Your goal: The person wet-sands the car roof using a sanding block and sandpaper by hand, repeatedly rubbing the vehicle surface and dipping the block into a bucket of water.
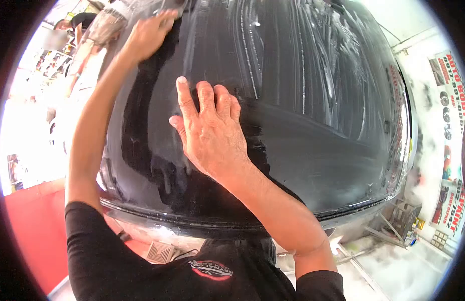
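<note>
Qty: 1 L hand (147, 39) + 1 R hand (212, 133), 2 tot.; 1 blk. car panel (308, 155); 1 shirt (137, 278) w/ 2 sleeves (84, 223) & 1 chest logo (212, 270); 1 wall banner (456, 145); 1 red panel (34, 226); 1 sq. item (161, 252); 1 other pers. (84, 20), bkgd.

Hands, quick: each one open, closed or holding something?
Left hand: can't tell, fingertips unclear.
Right hand: open over the dark panel.

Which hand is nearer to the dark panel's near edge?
Right. The right hand is beyond the near edge, over the panel; the left hand is farther off, at upper left.
</note>
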{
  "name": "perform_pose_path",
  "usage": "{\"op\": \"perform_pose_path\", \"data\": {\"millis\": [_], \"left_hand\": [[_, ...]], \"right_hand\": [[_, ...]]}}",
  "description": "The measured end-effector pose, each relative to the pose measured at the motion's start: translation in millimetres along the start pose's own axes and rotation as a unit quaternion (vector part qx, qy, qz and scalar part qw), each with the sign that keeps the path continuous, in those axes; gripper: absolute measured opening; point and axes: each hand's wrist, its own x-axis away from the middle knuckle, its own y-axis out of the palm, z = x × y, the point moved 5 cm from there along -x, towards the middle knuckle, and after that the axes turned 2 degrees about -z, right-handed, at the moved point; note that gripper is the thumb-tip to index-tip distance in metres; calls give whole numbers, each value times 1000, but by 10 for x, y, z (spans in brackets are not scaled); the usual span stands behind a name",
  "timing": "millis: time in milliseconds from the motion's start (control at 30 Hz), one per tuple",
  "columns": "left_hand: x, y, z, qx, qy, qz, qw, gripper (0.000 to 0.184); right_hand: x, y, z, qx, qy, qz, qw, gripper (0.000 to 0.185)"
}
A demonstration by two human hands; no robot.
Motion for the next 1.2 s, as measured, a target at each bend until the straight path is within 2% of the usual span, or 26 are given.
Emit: {"op": "perform_pose_path", "data": {"millis": [33, 133, 200, 233, 267, 333, 433, 467, 500, 533, 567, 633, 700, 767, 833, 900, 967, 1000, 1067, 1167, 1200], "left_hand": [[269, -163, 133, 71, 6, 58, 996, 38], [294, -88, 60, 39, 30, 84, 995, 41], [-202, 186, -314, 71, -90, -17, 993, 41], [-524, 369, -609, 38, -158, -60, 985, 40], [-845, 375, -636, 35, -159, -17, 987, 51], [-1402, 749, -1084, 12, -210, -48, 976, 51], [-1472, 836, -1076, 27, -186, 48, 981, 48], [-1296, 635, -910, 102, -246, -55, 962, 44], [-1129, 611, -888, 36, -241, -55, 968, 42], [-772, 357, -522, 26, -102, -13, 994, 45], [-321, 244, -341, 73, -122, -55, 988, 41], [490, -134, 92, 111, -60, -21, 992, 45], [883, -379, 310, 164, -72, -69, 981, 45], [738, -303, 162, 124, -58, -53, 989, 48], [181, 5, -122, 83, -66, -27, 994, 50], [-639, 401, -630, 129, -175, -57, 974, 48], [-1260, 760, -1052, 18, -192, -60, 979, 50], [-1332, 759, -1013, 42, -205, -41, 977, 51], [-1268, 707, -1019, 77, -239, -11, 968, 52], [-637, 370, -599, 126, -197, 42, 971, 54], [-194, 585, -762, 43, -129, -21, 991, 49]], "right_hand": [[6, 9, -13, 3, 0, 3, 1000, 62], [2, 27, -19, 14, 4, 14, 1000, 64], [-6, 16, -12, 19, 7, 11, 1000, 65], [-15, 17, -8, 24, 7, 8, 1000, 66], [-22, 22, 3, 15, 11, 5, 1000, 66], [-28, 39, 38, 9, 13, 12, 1000, 66], [-16, -29, 7, 4, 10, 6, 1000, 66], [-17, -22, 5, 5, 9, 2, 1000, 66], [-31, -18, 6, 6, 6, 1, 1000, 65], [-21, -6, 3, 5, 6, -5, 1000, 64], [-10, -2, -4, 7, 5, -9, 1000, 64], [-10, 15, -15, 10, 2, -17, 1000, 63], [-31, 1, -32, 19, 3, -14, 1000, 63], [-28, 17, -33, 30, 6, -6, 1000, 64], [-26, 22, -25, 28, 8, -6, 1000, 65], [-25, 36, -2, 28, 11, -7, 1000, 65], [-27, 28, 18, 22, 12, -1, 1000, 66], [-25, 30, 26, 18, 12, 5, 1000, 65], [-16, 29, 32, 18, 12, 5, 1000, 64], [-21, 3, 18, 12, 8, 8, 1000, 63], [-23, 8, 24, 12, 7, 8, 1000, 62]]}}
